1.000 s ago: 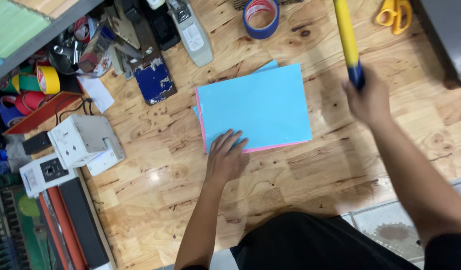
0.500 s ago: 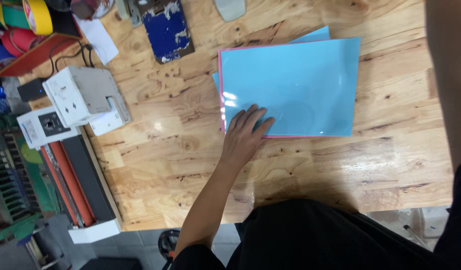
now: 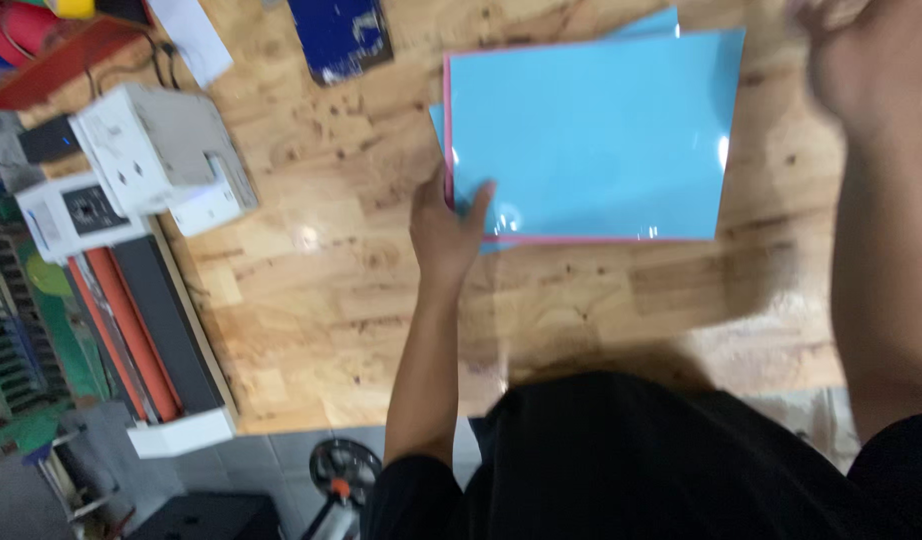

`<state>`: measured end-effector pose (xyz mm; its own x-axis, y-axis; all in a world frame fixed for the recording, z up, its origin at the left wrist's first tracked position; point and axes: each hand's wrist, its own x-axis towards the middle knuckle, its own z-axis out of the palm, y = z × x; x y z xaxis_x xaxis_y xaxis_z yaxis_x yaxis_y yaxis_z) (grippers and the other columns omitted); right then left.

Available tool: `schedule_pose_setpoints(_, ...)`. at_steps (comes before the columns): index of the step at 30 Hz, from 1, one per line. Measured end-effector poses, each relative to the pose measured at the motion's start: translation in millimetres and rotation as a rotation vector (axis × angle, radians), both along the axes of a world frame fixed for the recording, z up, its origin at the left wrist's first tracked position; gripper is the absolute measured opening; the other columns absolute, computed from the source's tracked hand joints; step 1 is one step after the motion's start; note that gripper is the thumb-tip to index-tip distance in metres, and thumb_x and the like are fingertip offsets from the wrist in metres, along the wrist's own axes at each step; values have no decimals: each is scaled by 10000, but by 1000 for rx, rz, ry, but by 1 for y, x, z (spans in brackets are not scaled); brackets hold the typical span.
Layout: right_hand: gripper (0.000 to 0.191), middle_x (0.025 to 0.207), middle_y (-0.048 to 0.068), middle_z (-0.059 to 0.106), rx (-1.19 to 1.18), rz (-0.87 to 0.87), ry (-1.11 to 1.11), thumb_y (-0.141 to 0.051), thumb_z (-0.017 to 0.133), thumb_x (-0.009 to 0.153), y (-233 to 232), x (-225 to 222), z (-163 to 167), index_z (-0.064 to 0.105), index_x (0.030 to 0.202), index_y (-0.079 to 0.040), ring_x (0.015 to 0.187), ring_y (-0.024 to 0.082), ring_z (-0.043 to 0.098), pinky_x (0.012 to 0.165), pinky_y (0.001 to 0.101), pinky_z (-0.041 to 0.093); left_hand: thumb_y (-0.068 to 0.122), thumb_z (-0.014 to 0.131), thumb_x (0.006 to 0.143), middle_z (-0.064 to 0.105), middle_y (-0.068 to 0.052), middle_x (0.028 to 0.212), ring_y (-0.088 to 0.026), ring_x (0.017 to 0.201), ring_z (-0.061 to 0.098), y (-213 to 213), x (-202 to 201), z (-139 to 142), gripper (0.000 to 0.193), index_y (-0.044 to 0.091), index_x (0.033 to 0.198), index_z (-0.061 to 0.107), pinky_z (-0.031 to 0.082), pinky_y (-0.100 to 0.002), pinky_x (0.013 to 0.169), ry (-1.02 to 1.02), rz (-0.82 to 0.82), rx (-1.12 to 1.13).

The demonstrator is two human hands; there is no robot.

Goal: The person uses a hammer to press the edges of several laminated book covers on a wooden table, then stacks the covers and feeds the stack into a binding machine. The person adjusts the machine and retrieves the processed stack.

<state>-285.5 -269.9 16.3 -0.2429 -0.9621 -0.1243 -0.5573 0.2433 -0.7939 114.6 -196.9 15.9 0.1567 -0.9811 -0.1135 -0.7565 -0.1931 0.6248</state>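
A stack of glossy light blue sheets point(image 3: 591, 135) with a pink sheet edge showing lies on the wooden table point(image 3: 331, 270). My left hand point(image 3: 449, 228) pinches the stack's lower left corner, thumb on top. At the upper right my right hand point(image 3: 856, 70) is raised and blurred above the stack's right edge; I cannot tell whether anything is in it.
A white boxy device point(image 3: 161, 155) and a smaller white box point(image 3: 76, 215) sit at the left. A red and black machine point(image 3: 146, 330) runs along the left table edge. A dark blue pad point(image 3: 341, 35) and a white paper point(image 3: 191, 35) lie at the top.
The view has shifted down and closer. My left hand went from lying flat on the sheets to gripping their corner. My right hand, earlier holding a yellow stick high, has come back into view.
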Motion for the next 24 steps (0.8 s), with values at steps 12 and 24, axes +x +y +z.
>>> schedule_pose_setpoints(12,259,883,206,687,-27,125,189,-180,733,1019,73,48,-84,655,1014,67,757,330,639,675,447,485,486,842,767,757,-101,836,-239,771,748,-3,18,-32,552,12,974,649,586,-371,713,0,44,89)
schedule_pose_setpoints(24,225,830,180,617,126,27,-133,-181,703,946,47,71,-36,625,976,28,711,239,552,645,434,451,419,842,714,774,-162,877,-245,790,784,-13,8,-27,523,-40,909,682,601,-340,733,303,305,106)
